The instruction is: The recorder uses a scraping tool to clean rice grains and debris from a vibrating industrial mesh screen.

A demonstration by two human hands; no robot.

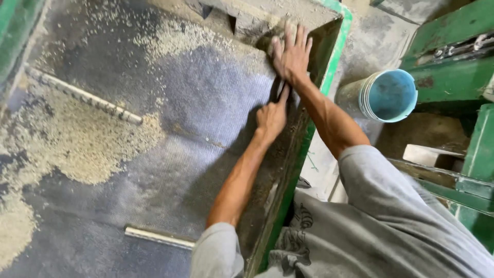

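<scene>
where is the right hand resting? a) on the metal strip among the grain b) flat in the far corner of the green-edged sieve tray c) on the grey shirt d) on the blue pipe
b: the right hand lies flat, fingers spread, in the far corner of the sieve tray, with the left hand just below it.

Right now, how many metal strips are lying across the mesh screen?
2. One long metal strip runs diagonally at upper left, amid the grain. One short strip lies at the bottom, beside the left arm. Grain or the arms may hide others.

Grain mill: husk-strewn sieve deck (170, 154)
</scene>
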